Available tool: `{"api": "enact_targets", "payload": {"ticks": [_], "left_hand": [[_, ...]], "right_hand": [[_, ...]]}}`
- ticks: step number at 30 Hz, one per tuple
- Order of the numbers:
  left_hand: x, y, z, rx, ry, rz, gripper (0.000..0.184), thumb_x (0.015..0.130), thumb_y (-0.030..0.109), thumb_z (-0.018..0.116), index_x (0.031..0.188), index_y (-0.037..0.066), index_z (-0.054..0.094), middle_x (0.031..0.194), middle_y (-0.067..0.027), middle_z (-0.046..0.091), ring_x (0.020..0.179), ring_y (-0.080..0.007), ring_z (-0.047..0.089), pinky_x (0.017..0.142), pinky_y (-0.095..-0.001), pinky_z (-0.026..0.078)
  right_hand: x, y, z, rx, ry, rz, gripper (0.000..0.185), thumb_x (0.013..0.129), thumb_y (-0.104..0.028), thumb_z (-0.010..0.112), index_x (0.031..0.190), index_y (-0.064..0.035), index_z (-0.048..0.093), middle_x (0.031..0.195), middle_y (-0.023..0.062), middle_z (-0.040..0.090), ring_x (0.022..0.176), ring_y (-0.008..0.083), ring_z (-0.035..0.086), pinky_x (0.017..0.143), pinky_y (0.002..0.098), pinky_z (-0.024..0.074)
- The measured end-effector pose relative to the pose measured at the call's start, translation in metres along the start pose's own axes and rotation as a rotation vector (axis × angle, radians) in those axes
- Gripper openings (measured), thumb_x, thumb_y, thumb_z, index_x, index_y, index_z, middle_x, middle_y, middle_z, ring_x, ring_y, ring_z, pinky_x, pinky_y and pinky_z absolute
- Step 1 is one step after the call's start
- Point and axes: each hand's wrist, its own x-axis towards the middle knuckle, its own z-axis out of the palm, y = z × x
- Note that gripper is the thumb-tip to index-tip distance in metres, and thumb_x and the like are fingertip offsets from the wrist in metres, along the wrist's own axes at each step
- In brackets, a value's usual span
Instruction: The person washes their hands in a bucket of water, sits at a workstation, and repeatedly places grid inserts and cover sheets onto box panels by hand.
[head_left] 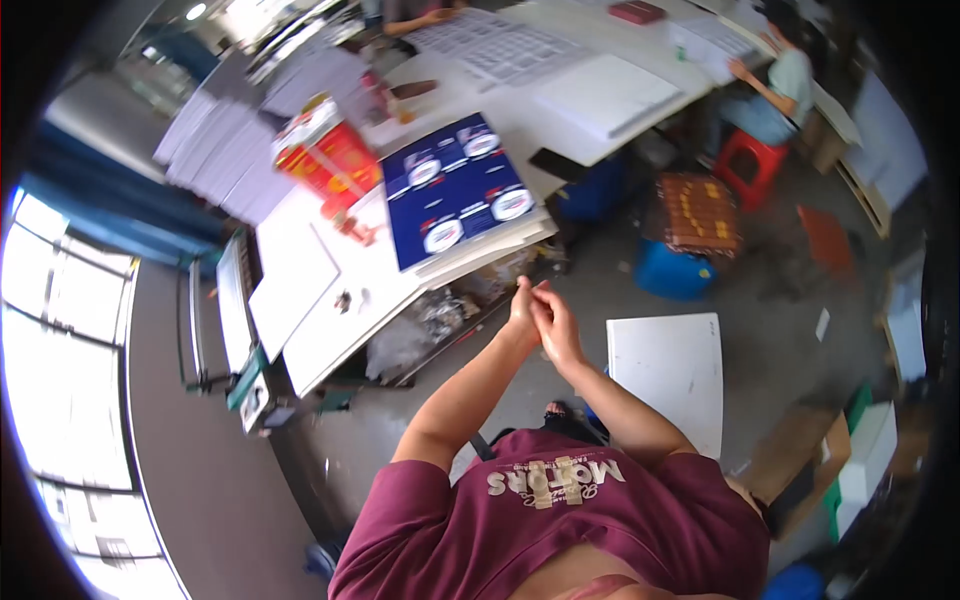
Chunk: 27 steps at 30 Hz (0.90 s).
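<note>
My left hand (521, 308) and my right hand (556, 324) are brought together in front of me, palm against palm. Their fingers look stretched out rather than curled, and no object shows between them. The inner sides of both palms are hidden. Just beyond them is the near corner of a stack of sheets (490, 243) on the worktable. Its top sheet (450, 190) is dark blue, printed with white oval pictures. Neither hand touches the stack.
The white worktable (375, 315) carries a red box (330, 160), a black phone (558, 164) and paper stacks (215, 150). A white board-topped piece (665, 375) stands at my right. Beyond are a blue stool (675, 272) with a brown cushion (697, 213) and a seated person (785, 85).
</note>
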Motion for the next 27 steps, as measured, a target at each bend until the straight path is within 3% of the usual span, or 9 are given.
{"api": "enact_targets", "payload": {"ticks": [2, 4, 6, 8, 10, 14, 18, 23, 27], "left_hand": [[0.043, -0.017, 0.027, 0.064, -0.111, -0.033, 0.066, 0.100, 0.062, 0.035, 0.124, 0.006, 0.057, 0.113, -0.0104, 0.063, 0.108, -0.0293, 0.058, 0.100, -0.0459, 0.045], [0.059, -0.006, 0.074, 0.204, -0.107, -0.004, 0.072, 0.099, 0.064, 0.031, 0.134, 0.005, 0.053, 0.125, -0.0129, 0.060, 0.114, -0.0305, 0.056, 0.100, -0.0488, 0.044], [0.047, 0.022, 0.130, 0.390, -0.125, -0.049, 0.079, 0.098, 0.067, 0.025, 0.149, 0.008, 0.036, 0.149, -0.0163, 0.041, 0.133, -0.0336, 0.043, 0.109, -0.0516, 0.036], [0.120, 0.032, 0.145, 0.409, -0.282, -0.138, 0.087, 0.094, 0.074, 0.018, 0.157, 0.014, 0.013, 0.164, -0.0158, 0.006, 0.151, -0.0331, 0.009, 0.120, -0.0523, 0.016], [0.163, 0.035, 0.160, 0.554, -0.352, -0.203, 0.088, 0.093, 0.075, 0.019, 0.155, 0.012, 0.022, 0.161, -0.0176, 0.018, 0.148, -0.0351, 0.021, 0.117, -0.0535, 0.022], [0.213, 0.039, 0.179, 0.531, -0.241, -0.231, 0.080, 0.097, 0.069, 0.024, 0.147, 0.009, 0.039, 0.144, -0.0183, 0.046, 0.128, -0.0383, 0.047, 0.103, -0.0576, 0.040], [0.186, 0.063, 0.229, 0.557, -0.219, -0.225, 0.079, 0.098, 0.067, 0.024, 0.146, 0.007, 0.040, 0.143, -0.0196, 0.048, 0.129, -0.0397, 0.046, 0.106, -0.0579, 0.037], [0.238, 0.071, 0.263, 0.515, -0.309, -0.285, 0.080, 0.100, 0.064, 0.021, 0.144, 0.001, 0.040, 0.145, -0.0208, 0.046, 0.133, -0.0392, 0.044, 0.112, -0.0538, 0.033], [0.243, 0.099, 0.273, 0.394, -0.257, -0.330, 0.077, 0.101, 0.062, 0.024, 0.142, -0.001, 0.042, 0.140, -0.0217, 0.050, 0.129, -0.0396, 0.047, 0.110, -0.0523, 0.036]], "right_hand": [[0.037, 0.011, -0.020, 0.035, 0.087, 0.058, 0.020, 0.095, -0.014, 0.058, 0.109, -0.0015, 0.065, 0.104, 0.0167, 0.067, 0.097, 0.0299, 0.065, 0.087, 0.0379, 0.0495], [0.065, 0.022, -0.031, 0.016, 0.198, 0.056, 0.016, 0.092, -0.010, 0.063, 0.105, -0.0014, 0.065, 0.100, 0.0152, 0.067, 0.093, 0.0299, 0.065, 0.084, 0.0374, 0.0508], [0.081, 0.005, -0.043, -0.024, 0.257, -0.043, 0.013, 0.089, -0.008, 0.067, 0.101, -0.0013, 0.065, 0.097, 0.0139, 0.066, 0.091, 0.0283, 0.066, 0.082, 0.0371, 0.0514], [0.109, 0.000, -0.051, -0.044, 0.287, -0.087, 0.013, 0.087, -0.005, 0.069, 0.098, -0.0010, 0.065, 0.095, 0.0125, 0.066, 0.090, 0.0239, 0.065, 0.080, 0.0346, 0.0517], [0.136, 0.006, -0.056, -0.034, 0.304, -0.050, 0.013, 0.087, -0.004, 0.071, 0.097, -0.0006, 0.065, 0.095, 0.0108, 0.066, 0.090, 0.0165, 0.064, 0.078, 0.0299, 0.0515], [0.189, 0.053, -0.046, 0.031, 0.413, -0.131, 0.025, 0.087, -0.011, 0.072, 0.108, -0.0002, 0.063, 0.098, 0.0108, 0.066, 0.089, 0.0203, 0.067, 0.080, 0.0310, 0.0525], [0.221, 0.032, -0.060, -0.050, 0.320, -0.031, 0.025, 0.089, -0.012, 0.070, 0.110, 0.0002, 0.063, 0.101, 0.0126, 0.067, 0.089, 0.0213, 0.067, 0.080, 0.0309, 0.0529], [0.269, -0.006, -0.072, -0.366, 0.368, -0.194, 0.016, 0.082, -0.004, 0.074, 0.084, -0.0018, 0.058, 0.081, 0.0109, 0.060, 0.068, 0.0229, 0.061, 0.063, 0.0330, 0.0495], [0.304, -0.001, -0.066, -0.435, 0.247, -0.291, 0.022, 0.081, -0.003, 0.073, 0.097, -0.0033, 0.059, 0.095, 0.0112, 0.061, 0.088, 0.0280, 0.061, 0.075, 0.0363, 0.0503]]}}
